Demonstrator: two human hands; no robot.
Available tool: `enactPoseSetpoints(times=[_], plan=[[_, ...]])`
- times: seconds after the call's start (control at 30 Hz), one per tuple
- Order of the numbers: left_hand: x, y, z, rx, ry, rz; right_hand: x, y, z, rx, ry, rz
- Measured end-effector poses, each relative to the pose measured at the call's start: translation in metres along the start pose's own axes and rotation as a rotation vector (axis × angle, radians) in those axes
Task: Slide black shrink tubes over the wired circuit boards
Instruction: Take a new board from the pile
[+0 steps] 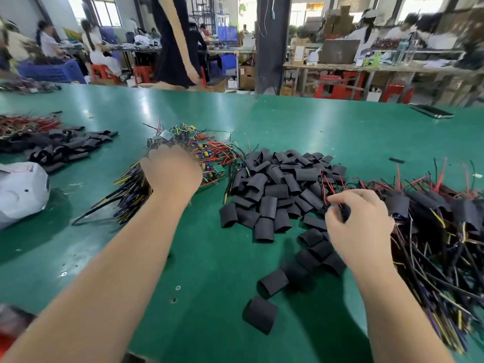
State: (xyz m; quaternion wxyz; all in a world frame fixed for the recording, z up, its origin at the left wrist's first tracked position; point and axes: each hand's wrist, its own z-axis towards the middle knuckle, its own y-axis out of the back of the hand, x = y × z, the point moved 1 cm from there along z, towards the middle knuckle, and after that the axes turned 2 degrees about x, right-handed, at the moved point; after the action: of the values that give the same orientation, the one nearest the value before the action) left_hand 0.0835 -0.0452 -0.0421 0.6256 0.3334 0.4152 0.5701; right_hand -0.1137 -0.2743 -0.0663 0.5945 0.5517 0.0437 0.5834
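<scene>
Left of the tube pile [277, 189], our left hand [171, 174] digs into the bare boards [207, 150], its grip hidden. Right of it, our right hand [358, 226] pinches a sleeved board [345, 212] beside the finished heap [432, 218]. Many boards seemingly remain.

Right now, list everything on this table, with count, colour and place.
table: one, green, under everything.
wired circuit boards: one pile, green boards, red, black and yellow wires, centre left.
shrink tubes: one pile, black, centre, strays nearer.
sleeved boards: one pile, black, right.
second tube pile: one, black, far left.
bag: one, white, left edge.
flat device: one, dark, far right.
left hand: one, on the board pile, grip hidden.
right hand: one, fingers pinch a black tube with red wires.
</scene>
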Motion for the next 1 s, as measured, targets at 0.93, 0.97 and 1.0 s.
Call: enactPoseSetpoints(times=[0.93, 0.97, 1.0], plan=[[0.032, 0.056, -0.006, -0.21, -0.211, -0.121, 0.012, -0.002, -0.009, 0.109, 0.038, 0.127], [0.031, 0.049, -0.017, -0.131, -0.239, -0.057, 0.012, -0.003, -0.009, 0.111, 0.042, 0.125], [0.03, 0.041, -0.028, -0.036, -0.259, 0.012, 0.013, -0.004, -0.01, 0.115, 0.045, 0.123]])
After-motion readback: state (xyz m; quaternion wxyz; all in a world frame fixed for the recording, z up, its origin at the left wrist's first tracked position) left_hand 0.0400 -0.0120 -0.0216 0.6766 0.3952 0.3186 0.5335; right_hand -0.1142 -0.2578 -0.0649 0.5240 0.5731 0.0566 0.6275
